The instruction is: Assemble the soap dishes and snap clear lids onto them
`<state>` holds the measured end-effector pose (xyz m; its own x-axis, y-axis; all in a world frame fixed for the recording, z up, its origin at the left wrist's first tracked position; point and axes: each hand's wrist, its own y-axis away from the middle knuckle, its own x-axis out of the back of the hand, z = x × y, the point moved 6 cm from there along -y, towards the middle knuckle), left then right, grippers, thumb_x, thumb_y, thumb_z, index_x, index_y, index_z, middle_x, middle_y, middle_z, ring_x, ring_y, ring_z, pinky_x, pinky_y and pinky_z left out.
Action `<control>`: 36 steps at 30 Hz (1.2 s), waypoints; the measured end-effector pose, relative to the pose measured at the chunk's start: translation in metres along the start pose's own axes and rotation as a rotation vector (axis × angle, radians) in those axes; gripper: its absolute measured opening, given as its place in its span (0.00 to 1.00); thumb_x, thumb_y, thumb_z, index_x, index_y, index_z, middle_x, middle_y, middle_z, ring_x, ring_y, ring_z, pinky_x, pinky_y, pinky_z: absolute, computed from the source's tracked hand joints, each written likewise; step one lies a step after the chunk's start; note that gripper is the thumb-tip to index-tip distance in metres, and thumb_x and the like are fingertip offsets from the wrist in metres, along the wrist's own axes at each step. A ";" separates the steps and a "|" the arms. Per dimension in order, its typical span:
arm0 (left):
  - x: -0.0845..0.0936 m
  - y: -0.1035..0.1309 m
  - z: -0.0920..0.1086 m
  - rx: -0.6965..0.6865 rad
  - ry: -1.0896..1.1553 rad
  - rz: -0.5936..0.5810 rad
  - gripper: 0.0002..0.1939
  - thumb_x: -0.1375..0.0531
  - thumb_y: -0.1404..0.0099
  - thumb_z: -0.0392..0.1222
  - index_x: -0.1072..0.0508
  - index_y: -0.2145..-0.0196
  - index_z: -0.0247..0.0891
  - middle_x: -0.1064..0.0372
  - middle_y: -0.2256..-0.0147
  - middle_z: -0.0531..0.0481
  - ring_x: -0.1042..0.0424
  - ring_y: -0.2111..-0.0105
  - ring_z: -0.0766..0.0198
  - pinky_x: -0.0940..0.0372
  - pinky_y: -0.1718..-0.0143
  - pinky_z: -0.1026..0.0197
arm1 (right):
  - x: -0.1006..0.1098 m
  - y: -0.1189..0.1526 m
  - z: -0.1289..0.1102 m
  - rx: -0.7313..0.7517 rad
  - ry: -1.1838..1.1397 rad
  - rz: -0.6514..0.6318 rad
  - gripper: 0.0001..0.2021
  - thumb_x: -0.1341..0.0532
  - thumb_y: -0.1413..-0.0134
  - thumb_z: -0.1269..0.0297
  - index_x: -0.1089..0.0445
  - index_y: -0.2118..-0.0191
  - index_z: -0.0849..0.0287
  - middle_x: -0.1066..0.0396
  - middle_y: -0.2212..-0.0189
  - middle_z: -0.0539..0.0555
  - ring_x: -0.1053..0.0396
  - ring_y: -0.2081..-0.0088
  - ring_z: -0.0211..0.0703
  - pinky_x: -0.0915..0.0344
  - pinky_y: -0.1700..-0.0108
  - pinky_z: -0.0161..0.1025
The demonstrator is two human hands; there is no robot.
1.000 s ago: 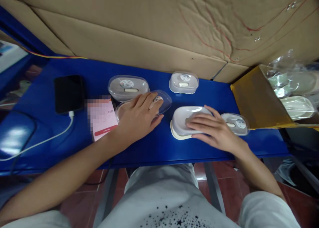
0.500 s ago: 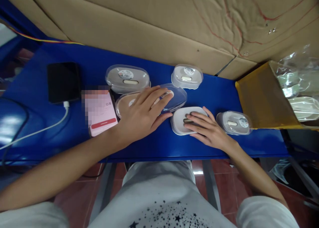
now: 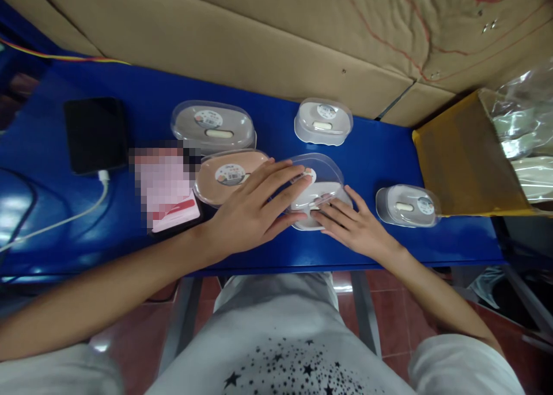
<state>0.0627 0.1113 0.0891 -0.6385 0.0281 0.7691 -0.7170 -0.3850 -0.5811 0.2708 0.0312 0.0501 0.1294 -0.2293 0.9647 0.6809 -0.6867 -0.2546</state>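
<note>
A clear oval lid [image 3: 326, 167] with a round label lies tilted over a white oval container [image 3: 306, 222] near the middle of the blue table. My left hand [image 3: 254, 208] holds the lid at its left side, fingertips on the label. The fingers of my right hand [image 3: 356, 225] are spread and rest on the container's top at its right side, partly beneath the lid. Just left of the lid sits a peach container [image 3: 216, 179] with a label and a clear cover, partly hidden behind my left hand.
Lidded grey containers stand at the back left [image 3: 185, 124], back middle [image 3: 309, 118] and right [image 3: 393, 205]. A black device [image 3: 95, 136] with a white cable and a phone [image 3: 177, 211] lie at the left. An open cardboard box [image 3: 458, 159] holds plastic-wrapped pieces.
The clear lid has moved right with my left hand, from behind the white container to over it. My right hand has shifted slightly left. The peach container is less covered.
</note>
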 end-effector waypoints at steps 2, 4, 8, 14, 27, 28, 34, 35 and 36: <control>0.000 0.000 0.000 -0.012 -0.015 -0.002 0.31 0.37 0.20 0.46 0.40 0.26 0.36 0.29 0.34 0.32 0.31 0.31 0.43 0.33 0.29 0.36 | -0.001 0.001 0.000 -0.004 -0.037 0.001 0.25 0.38 0.24 0.63 0.36 0.27 0.52 0.24 0.35 0.56 0.27 0.34 0.53 0.47 0.22 0.68; -0.001 0.001 0.001 -0.017 -0.017 -0.017 0.30 0.38 0.20 0.47 0.40 0.27 0.37 0.29 0.34 0.33 0.31 0.31 0.43 0.33 0.29 0.36 | 0.003 0.009 0.006 -0.017 -0.129 0.076 0.26 0.39 0.24 0.58 0.37 0.25 0.50 0.22 0.37 0.56 0.24 0.37 0.55 0.39 0.25 0.67; -0.010 0.004 0.004 -0.018 0.027 -0.099 0.30 0.38 0.20 0.48 0.39 0.26 0.41 0.31 0.32 0.34 0.33 0.29 0.43 0.36 0.28 0.33 | 0.018 0.034 0.036 -0.248 -0.277 0.380 0.30 0.40 0.26 0.55 0.41 0.23 0.39 0.23 0.36 0.55 0.23 0.38 0.62 0.30 0.32 0.67; -0.028 0.009 0.017 -0.153 0.076 -0.213 0.32 0.34 0.23 0.45 0.38 0.27 0.38 0.35 0.29 0.31 0.37 0.26 0.44 0.38 0.26 0.34 | -0.008 0.032 0.047 -0.315 -0.502 0.025 0.45 0.35 0.30 0.45 0.57 0.18 0.41 0.56 0.18 0.57 0.51 0.20 0.67 0.41 0.24 0.68; -0.036 0.012 0.013 -0.095 -0.029 -0.314 0.29 0.37 0.21 0.40 0.35 0.27 0.37 0.40 0.26 0.33 0.39 0.25 0.44 0.34 0.28 0.43 | -0.009 0.031 0.046 -0.334 -0.573 0.072 0.47 0.30 0.33 0.55 0.58 0.20 0.45 0.54 0.19 0.63 0.51 0.20 0.64 0.39 0.25 0.70; -0.037 0.013 0.014 -0.098 -0.041 -0.314 0.28 0.38 0.21 0.40 0.35 0.27 0.37 0.40 0.26 0.33 0.40 0.25 0.44 0.35 0.28 0.43 | -0.009 0.031 0.046 -0.332 -0.559 0.061 0.47 0.30 0.32 0.55 0.58 0.20 0.45 0.54 0.19 0.64 0.51 0.20 0.64 0.40 0.25 0.70; -0.020 0.009 0.016 -0.111 -0.174 -0.319 0.33 0.37 0.23 0.36 0.38 0.25 0.41 0.42 0.25 0.36 0.41 0.24 0.45 0.43 0.23 0.37 | -0.006 0.030 0.053 -0.330 -0.488 0.082 0.45 0.30 0.32 0.55 0.57 0.20 0.47 0.50 0.20 0.66 0.48 0.21 0.63 0.38 0.26 0.69; -0.011 0.007 0.012 -0.063 -0.207 -0.314 0.33 0.36 0.23 0.37 0.38 0.25 0.43 0.41 0.25 0.36 0.40 0.25 0.43 0.44 0.23 0.33 | -0.005 0.029 0.057 -0.358 -0.451 0.092 0.45 0.31 0.31 0.55 0.57 0.20 0.48 0.49 0.21 0.66 0.47 0.22 0.64 0.38 0.26 0.69; 0.001 0.005 0.007 0.008 -0.246 -0.304 0.34 0.36 0.24 0.38 0.38 0.25 0.44 0.40 0.26 0.35 0.39 0.26 0.40 0.45 0.24 0.29 | -0.003 0.028 0.061 -0.390 -0.398 0.099 0.44 0.32 0.30 0.55 0.58 0.19 0.48 0.50 0.20 0.67 0.46 0.22 0.64 0.37 0.26 0.69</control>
<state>0.0609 0.1031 0.0887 -0.3106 -0.0793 0.9472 -0.8604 -0.4001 -0.3156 0.3337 0.0550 0.0440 0.4922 -0.0795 0.8668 0.3451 -0.8964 -0.2782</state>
